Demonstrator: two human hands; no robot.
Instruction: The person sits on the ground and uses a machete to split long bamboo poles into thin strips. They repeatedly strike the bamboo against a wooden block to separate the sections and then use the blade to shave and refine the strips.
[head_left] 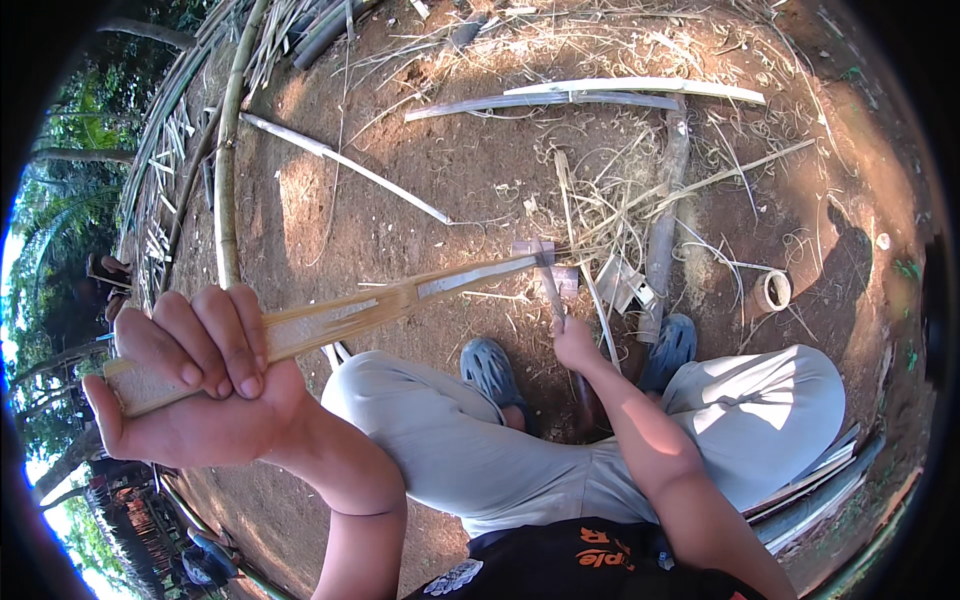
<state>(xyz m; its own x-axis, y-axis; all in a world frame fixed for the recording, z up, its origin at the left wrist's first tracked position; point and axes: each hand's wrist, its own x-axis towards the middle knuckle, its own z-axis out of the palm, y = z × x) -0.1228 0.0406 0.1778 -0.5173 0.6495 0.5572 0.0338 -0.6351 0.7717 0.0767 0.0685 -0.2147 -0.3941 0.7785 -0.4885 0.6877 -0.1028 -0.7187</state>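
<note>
From the head camera, the left hand [190,385] is closed around the near end of a bamboo strip [400,298], which runs away from that grip toward the knife [549,280]. The right hand [577,345] is clenched on the knife's handle, the blade touching the strip's far end, above the grey shoes [490,368].
</note>
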